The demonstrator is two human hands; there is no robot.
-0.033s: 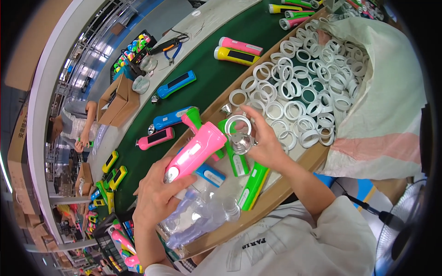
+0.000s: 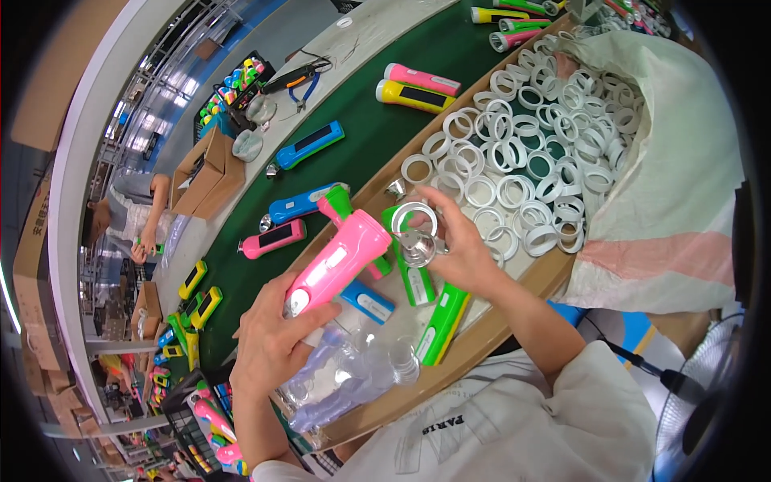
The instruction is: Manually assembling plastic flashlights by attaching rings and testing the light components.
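Two hands busy. Your left hand (image 2: 269,337) wraps the glossy pink flashlight body (image 2: 341,257), raised above the cardboard tray (image 2: 474,345): probably light, stiff, slick; best gripped at the narrow barrel. Your right hand (image 2: 467,253) pinches a smooth white ring (image 2: 414,206) and mirror-bright, cone-shaped reflector (image 2: 418,251), likely scratch-prone; hold by rims.

A long, green-topped, pale-edged worktable (image 2: 365,153) curves beside a blue-grey floor (image 2: 273,24) and grey metal racks (image 2: 157,68); a thin white light strip (image 2: 10,301) glows far left.
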